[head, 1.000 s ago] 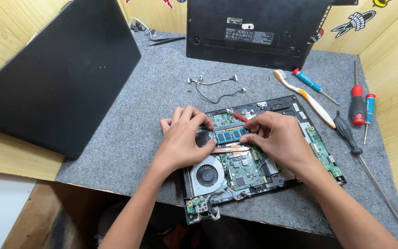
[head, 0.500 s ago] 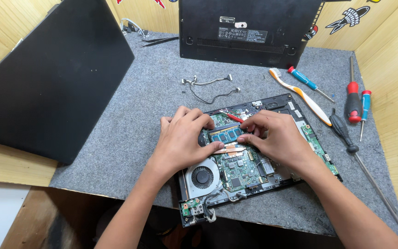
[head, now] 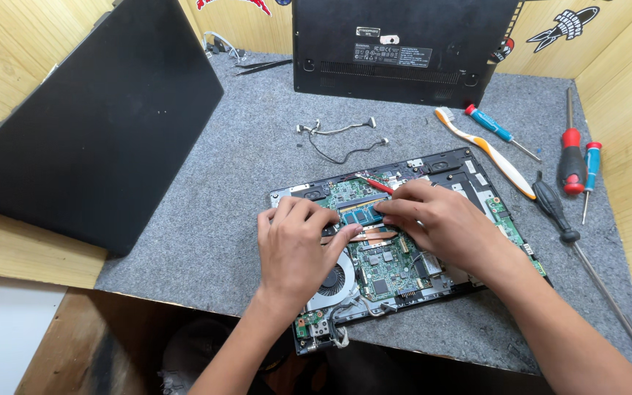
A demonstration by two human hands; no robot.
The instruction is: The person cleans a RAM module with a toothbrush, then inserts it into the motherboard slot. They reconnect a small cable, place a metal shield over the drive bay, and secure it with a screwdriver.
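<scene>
Both hands rest on the opened black laptop base with its green circuit board (head: 393, 267), which lies near the front edge of the desk so it sits squarely under the person's view. The left hand (head: 298, 245) presses its fingertips at the left end of the small blue-labelled memory module (head: 362, 214), while the right hand (head: 440, 223) pinches at its right end; gripping both ends likely keeps the thin card level in its slot. A round grey cooling fan (head: 333, 285) sits just near the left hand. The grey felt mat (head: 221, 190) covers the desk, walled by pale wooden panels (head: 9, 44); screwdrivers (head: 572, 157) and an orange-and-white toothbrush (head: 488, 150) lie far right.
</scene>
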